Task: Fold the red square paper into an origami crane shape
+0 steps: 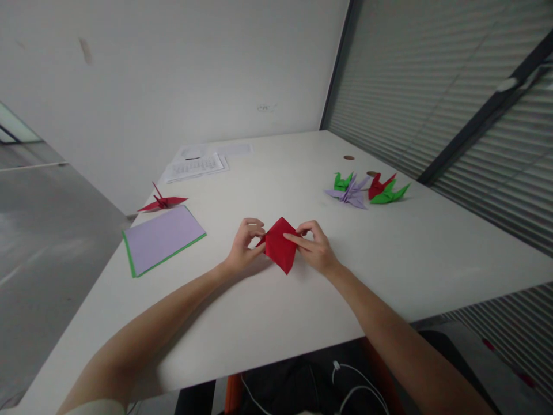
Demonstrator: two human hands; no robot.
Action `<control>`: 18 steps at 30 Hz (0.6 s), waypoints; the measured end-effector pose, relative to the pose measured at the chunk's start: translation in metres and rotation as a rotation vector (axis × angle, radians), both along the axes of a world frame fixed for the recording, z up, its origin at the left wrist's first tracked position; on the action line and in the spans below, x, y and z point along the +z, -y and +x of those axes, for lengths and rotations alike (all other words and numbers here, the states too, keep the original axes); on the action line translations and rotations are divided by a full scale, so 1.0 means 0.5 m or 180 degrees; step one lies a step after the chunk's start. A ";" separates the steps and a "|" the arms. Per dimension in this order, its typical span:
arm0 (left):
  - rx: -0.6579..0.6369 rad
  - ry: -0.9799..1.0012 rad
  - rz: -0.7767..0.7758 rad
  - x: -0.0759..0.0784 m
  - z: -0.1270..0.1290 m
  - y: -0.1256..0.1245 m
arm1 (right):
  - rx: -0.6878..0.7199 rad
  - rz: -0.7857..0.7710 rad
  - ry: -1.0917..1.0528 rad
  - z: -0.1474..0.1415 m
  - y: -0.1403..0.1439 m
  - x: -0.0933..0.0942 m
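Head view, one frame; I read both hands as working the same red folded paper [280,246], a diamond shape lying near the middle of the white worktop [423,253], close to the near edge.

Left hand [244,248]: fingers curled, thumb and fingertips pinched on the left corner of the red folded paper; not flat, not a full fist.

Right hand [317,248]: forefinger stretched out and laid across the right half of the paper, pressing it down; the other fingers bent over the upper right edge; thumb hidden, so I cannot tell how tight the hold is.

Around it: a stack of lilac sheets [164,237] with a green sheet showing at its edges lies left of the hands, well apart; a finished red crane [161,202] stands just beyond that stack; white printed papers [196,166] lie further back; to the right rear, a cluster of folded cranes [367,189], green, lilac and red, touching or nearly so; two small brown discs [348,157] on the worktop by them, what they are I cannot tell; slatted blinds [453,104] along the right side.
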State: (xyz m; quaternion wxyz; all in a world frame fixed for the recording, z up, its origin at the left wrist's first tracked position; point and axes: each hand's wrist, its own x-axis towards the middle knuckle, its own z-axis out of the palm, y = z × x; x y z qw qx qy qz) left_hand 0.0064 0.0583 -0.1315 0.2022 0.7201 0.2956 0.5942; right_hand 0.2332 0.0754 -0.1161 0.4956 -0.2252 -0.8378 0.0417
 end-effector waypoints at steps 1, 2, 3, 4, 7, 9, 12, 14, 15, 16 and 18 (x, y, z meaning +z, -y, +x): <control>0.0046 -0.0136 0.0084 0.005 0.001 0.004 | 0.0003 -0.0021 -0.0003 -0.001 0.001 0.002; 0.0119 -0.0276 0.0176 0.011 0.000 0.008 | 0.0005 -0.0051 -0.0004 -0.001 0.003 0.003; 0.0209 -0.0397 0.0252 0.015 -0.001 0.011 | 0.0013 -0.0078 -0.0015 -0.002 0.004 0.005; 0.0293 -0.0475 0.0321 0.018 -0.002 0.013 | 0.0029 -0.0097 -0.0042 -0.003 0.005 0.006; 0.0300 -0.0408 0.0379 0.020 -0.008 0.012 | 0.0141 -0.0147 -0.0205 -0.005 0.004 0.005; 0.0186 -0.0264 0.0267 0.017 -0.009 0.009 | 0.0224 -0.0241 -0.0328 -0.006 0.001 0.001; 0.0098 0.0248 0.0027 0.014 -0.003 0.007 | 0.0272 -0.0338 -0.0561 -0.008 -0.004 -0.006; -0.0041 0.0702 -0.0179 0.017 0.005 0.007 | 0.0226 -0.0322 -0.0703 -0.009 -0.004 -0.009; -0.0149 0.0851 -0.0287 0.018 0.008 0.008 | 0.0188 -0.0316 -0.0739 -0.010 -0.003 -0.009; -0.0247 0.0923 -0.0377 0.021 0.010 0.008 | 0.0147 -0.0320 -0.0749 -0.011 -0.002 -0.009; -0.0352 0.0907 -0.0471 0.025 0.011 0.009 | 0.0086 -0.0343 -0.0734 -0.013 0.000 -0.009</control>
